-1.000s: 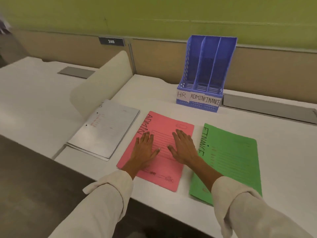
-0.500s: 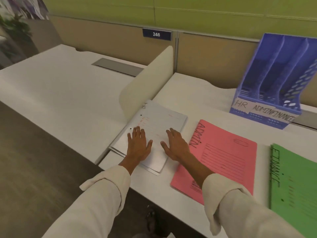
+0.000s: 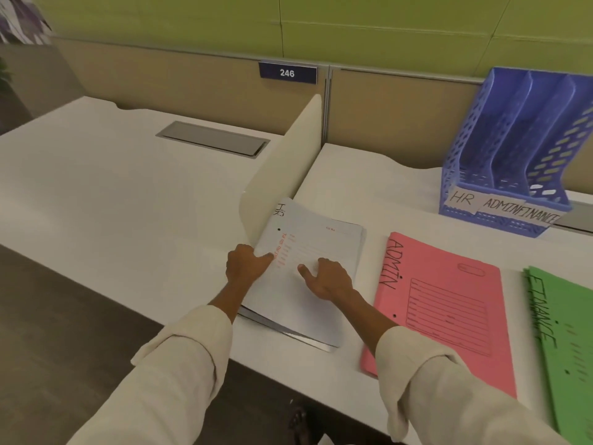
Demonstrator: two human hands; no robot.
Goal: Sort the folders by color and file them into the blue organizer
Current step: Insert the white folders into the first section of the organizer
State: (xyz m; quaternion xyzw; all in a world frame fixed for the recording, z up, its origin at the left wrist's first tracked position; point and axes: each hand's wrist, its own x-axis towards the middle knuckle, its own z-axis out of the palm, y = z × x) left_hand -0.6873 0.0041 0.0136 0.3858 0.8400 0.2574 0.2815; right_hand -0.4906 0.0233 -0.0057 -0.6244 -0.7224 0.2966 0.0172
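Now both hands are gripping the white folder (image 3: 308,271), left hand (image 3: 245,264) at its edge, right hand (image 3: 327,277) with curled fingers on top; red print, "HR" handwritten.

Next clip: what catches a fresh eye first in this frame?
Both hands, left hand and right hand, grip the white folder stack at centre, thumbs on top. To its right lie the pink ADMIN folder and green FINANCE folder; the empty blue organizer stands behind.

Cream divider (image 3: 282,175) walls the white folder's (image 3: 308,284) left; bare desk (image 3: 369,191) leads to organizer (image 3: 513,149).
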